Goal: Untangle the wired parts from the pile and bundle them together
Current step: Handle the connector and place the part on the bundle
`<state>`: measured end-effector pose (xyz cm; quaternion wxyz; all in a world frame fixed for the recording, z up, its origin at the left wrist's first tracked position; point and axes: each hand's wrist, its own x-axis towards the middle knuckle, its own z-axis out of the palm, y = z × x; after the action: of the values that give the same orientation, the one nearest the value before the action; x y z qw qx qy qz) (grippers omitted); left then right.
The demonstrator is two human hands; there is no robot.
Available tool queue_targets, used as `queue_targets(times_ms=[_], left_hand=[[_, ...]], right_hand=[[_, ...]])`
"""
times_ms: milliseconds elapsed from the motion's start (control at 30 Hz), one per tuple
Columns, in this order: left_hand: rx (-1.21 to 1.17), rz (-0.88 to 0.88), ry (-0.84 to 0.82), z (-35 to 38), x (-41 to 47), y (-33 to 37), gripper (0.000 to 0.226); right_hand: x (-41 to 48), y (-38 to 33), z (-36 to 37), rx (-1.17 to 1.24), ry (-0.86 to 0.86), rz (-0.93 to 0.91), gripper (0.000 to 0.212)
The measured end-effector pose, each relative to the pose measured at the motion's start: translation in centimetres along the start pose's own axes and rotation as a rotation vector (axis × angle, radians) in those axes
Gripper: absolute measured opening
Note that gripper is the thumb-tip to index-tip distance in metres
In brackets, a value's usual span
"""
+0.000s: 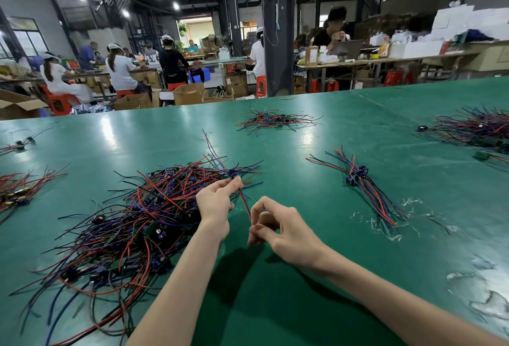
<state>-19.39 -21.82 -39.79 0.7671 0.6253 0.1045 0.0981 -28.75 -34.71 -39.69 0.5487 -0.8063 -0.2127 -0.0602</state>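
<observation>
A big tangled pile [132,221] of red, blue and black wires with small dark parts lies on the green table, left of centre. My left hand [216,202] pinches one wired part [234,174] at the pile's right edge, held just above the table with its wires sticking up. A red wire [246,205] of that part runs down to my right hand [278,227], which pinches its lower end between thumb and fingers. A sorted bundle [366,188] of wired parts lies to the right, its wires laid side by side.
More wire piles lie at the far middle [275,121], far right [473,131] and left edge [16,188]. Scraps of clear plastic film [385,221] lie near the bundle and at the right front. Beyond the table's far edge, people work at other benches.
</observation>
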Motion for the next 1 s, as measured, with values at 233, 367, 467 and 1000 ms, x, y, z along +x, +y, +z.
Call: queue_targets(times_ms=[233, 367, 467, 1000], left_hand=[[0.002, 0.004, 0.002, 0.05, 0.07, -0.1, 0.01], [0.004, -0.002, 0.006, 0.05, 0.16, -0.11, 0.01], [0.002, -0.008, 0.007, 0.07, 0.24, -0.14, 0.01], [-0.005, -0.012, 0.018, 0.25, 0.35, -0.28, 0.009]], right_hand=[[0.07, -0.09, -0.22, 0.111, 0.003, 0.02, 0.026], [0.19, 0.08, -0.26, 0.175, 0.008, 0.03, 0.027], [0.26, 0.25, -0.3, 0.203, -0.001, 0.04, 0.027], [0.47, 0.75, -0.82, 0.274, -0.025, 0.092, 0.019]])
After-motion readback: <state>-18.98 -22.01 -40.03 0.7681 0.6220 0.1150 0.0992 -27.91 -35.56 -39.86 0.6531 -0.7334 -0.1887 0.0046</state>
